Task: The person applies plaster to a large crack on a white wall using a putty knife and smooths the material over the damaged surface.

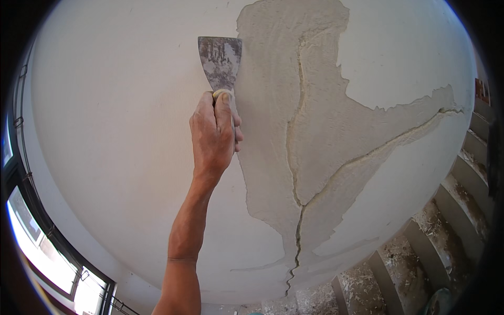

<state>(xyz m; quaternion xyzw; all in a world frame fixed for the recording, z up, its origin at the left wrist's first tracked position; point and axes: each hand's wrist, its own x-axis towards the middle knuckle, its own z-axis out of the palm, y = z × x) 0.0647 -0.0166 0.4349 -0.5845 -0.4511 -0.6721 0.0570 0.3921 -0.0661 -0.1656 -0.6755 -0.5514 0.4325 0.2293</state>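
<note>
My left hand (212,131) is closed round the handle of a putty knife (220,58), raised against a white wall (115,121). The knife's wide metal blade is smudged and points up, just left of a rough grey patch (320,131) of bare or filled plaster; whether it touches the surface I cannot tell. A branching crack (300,206) runs through this patch, one branch rising upward and another slanting to the upper right, with a jagged tail below. My right hand is out of view.
Dark-framed windows (63,265) line the left side, with thin cables or wires (21,121) alongside. Below and right, beyond the wall's edge, are dusty, stained concrete steps (399,268). A dark rounded object (438,304), too unclear to name, sits at the lower right.
</note>
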